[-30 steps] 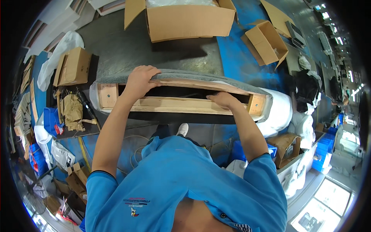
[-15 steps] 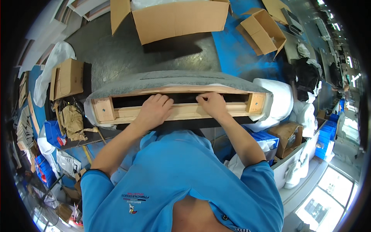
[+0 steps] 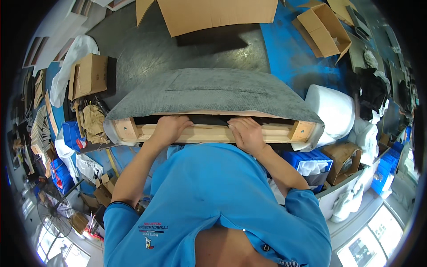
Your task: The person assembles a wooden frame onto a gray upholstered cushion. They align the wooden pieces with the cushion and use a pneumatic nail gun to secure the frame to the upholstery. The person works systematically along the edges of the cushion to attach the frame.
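An upholstered piece of furniture covered in grey fabric [image 3: 213,93] lies on the dark work surface, its open wooden side facing me. Along that side runs a pale wooden rail [image 3: 209,135], with a wooden corner block at the left end [image 3: 126,129] and another at the right end [image 3: 303,131]. My left hand [image 3: 169,130] is closed over the rail left of centre, its fingertips by the dark gap behind. Right of centre, my right hand [image 3: 247,135] grips the same rail with bent fingers. The undersides of both grips are hidden.
A large cardboard box [image 3: 218,15] stands at the far side, and a smaller open carton [image 3: 322,31] at far right. Beside the furniture are a white foam roll [image 3: 331,113] on the right and a cardboard box [image 3: 91,75] on the left. Blue bins [image 3: 307,160] sit lower right.
The furniture has tilted, so more of its grey top shows and the wooden opening looks narrower. Both hands remain at the rail; my right hand's fingers now lie over it. The view has shifted.
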